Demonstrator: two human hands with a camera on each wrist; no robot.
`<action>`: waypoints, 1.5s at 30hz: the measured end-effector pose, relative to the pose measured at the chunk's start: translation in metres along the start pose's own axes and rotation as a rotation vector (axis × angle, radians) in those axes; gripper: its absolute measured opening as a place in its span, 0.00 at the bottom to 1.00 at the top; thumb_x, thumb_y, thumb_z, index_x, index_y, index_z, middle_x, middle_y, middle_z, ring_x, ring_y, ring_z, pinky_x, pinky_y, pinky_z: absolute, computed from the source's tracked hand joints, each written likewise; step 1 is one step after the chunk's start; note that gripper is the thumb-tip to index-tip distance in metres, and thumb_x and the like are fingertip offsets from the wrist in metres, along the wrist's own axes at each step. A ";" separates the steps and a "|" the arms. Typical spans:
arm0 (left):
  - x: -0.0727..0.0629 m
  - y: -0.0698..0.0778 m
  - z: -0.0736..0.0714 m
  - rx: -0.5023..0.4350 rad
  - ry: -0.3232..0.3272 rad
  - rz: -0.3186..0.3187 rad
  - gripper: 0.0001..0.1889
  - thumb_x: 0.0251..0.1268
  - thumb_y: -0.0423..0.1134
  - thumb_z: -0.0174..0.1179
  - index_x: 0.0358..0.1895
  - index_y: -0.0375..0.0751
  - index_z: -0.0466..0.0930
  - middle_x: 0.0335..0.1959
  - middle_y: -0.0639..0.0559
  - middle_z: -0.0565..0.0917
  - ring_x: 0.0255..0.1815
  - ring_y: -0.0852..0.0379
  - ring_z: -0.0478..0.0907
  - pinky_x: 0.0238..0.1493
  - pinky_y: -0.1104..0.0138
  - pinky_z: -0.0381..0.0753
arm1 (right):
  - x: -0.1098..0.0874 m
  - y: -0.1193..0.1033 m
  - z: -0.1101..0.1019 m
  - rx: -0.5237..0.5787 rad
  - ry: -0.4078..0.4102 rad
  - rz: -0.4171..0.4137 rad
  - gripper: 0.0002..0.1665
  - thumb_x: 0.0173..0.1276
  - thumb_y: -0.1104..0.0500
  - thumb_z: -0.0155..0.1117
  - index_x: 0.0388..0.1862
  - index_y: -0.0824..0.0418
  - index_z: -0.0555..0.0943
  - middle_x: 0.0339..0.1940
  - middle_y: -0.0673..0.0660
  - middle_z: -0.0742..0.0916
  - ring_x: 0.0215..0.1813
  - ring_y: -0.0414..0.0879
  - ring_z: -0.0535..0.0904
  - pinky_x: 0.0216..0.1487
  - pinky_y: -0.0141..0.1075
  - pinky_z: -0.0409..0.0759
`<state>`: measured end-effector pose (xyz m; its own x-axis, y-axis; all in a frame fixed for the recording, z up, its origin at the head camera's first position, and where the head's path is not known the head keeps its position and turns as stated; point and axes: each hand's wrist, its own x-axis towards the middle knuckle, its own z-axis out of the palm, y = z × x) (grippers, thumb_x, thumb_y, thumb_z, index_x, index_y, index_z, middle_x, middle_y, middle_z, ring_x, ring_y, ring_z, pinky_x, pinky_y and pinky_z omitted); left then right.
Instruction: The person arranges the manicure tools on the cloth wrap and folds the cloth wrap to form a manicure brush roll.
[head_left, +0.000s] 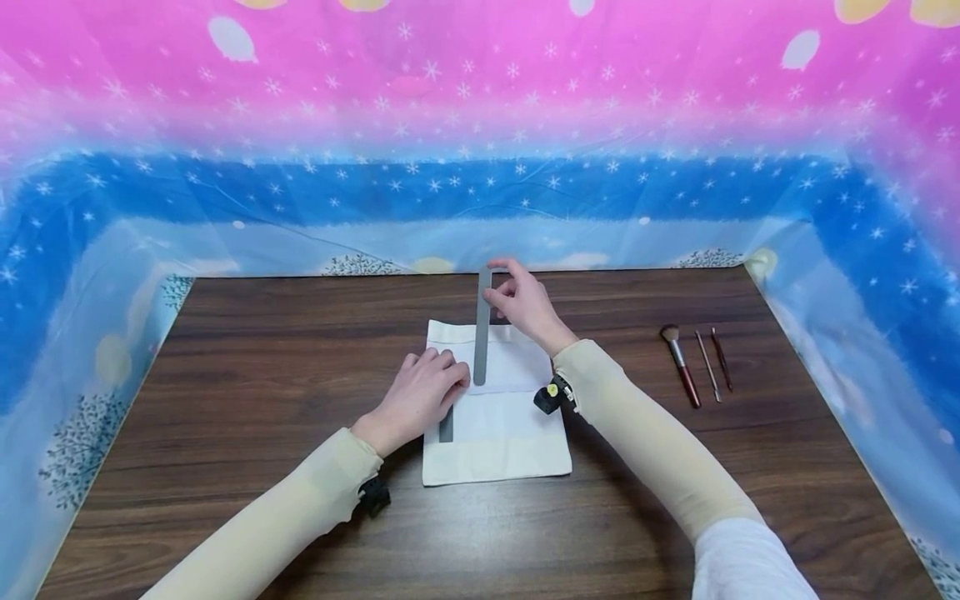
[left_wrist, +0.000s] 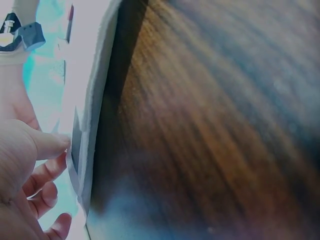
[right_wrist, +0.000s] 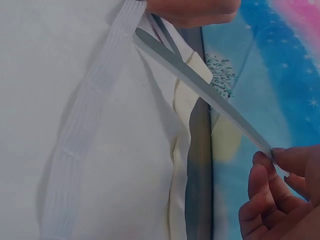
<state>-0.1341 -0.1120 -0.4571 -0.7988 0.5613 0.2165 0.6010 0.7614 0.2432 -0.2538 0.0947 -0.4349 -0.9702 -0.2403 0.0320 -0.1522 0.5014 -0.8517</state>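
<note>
A white cloth brush roll [head_left: 510, 460] lies flat on the table, with a pleated elastic band [right_wrist: 75, 160] across its middle. My right hand [head_left: 528, 304] pinches the top end of a grey nail file [head_left: 482, 337] between thumb and fingers. The file slants down, its lower rounded end close to the band in the right wrist view. Over the roll's left side, my left hand [head_left: 420, 396] pinches the edge of the band with thumb and forefinger. A second grey nail file [head_left: 447, 427] sits under the left hand, its upper part hidden.
To the right on the wooden table [head_left: 285, 350] lie a makeup brush [head_left: 681, 367], a thin metal tool [head_left: 708, 367] and a thin dark-red tool [head_left: 722, 360]. A patterned cloth curtain [head_left: 480, 192] stands along the back and sides.
</note>
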 end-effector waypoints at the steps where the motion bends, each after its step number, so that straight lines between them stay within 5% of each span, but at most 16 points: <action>1: 0.000 0.000 0.000 -0.001 0.001 0.001 0.06 0.73 0.36 0.66 0.37 0.51 0.80 0.32 0.56 0.77 0.34 0.53 0.67 0.38 0.58 0.65 | 0.000 0.001 0.001 -0.001 -0.004 0.005 0.28 0.79 0.57 0.63 0.75 0.52 0.71 0.38 0.61 0.90 0.35 0.56 0.85 0.38 0.42 0.79; 23: 0.002 0.002 0.001 0.000 -0.029 -0.022 0.06 0.72 0.36 0.67 0.37 0.51 0.81 0.33 0.55 0.77 0.34 0.53 0.67 0.38 0.58 0.65 | -0.013 0.010 0.013 -0.005 -0.086 0.047 0.28 0.78 0.57 0.64 0.74 0.52 0.71 0.36 0.59 0.90 0.32 0.53 0.83 0.35 0.38 0.74; 45: 0.002 0.000 0.001 0.003 -0.019 -0.013 0.06 0.72 0.37 0.68 0.37 0.51 0.80 0.32 0.55 0.77 0.34 0.53 0.67 0.38 0.59 0.63 | -0.025 0.011 0.023 -0.087 -0.180 0.074 0.25 0.77 0.57 0.66 0.69 0.56 0.73 0.39 0.56 0.90 0.33 0.47 0.82 0.42 0.39 0.76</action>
<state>-0.1357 -0.1108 -0.4582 -0.8069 0.5574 0.1954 0.5905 0.7695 0.2433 -0.2270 0.0867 -0.4567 -0.9313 -0.3405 -0.1296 -0.1050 0.5913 -0.7996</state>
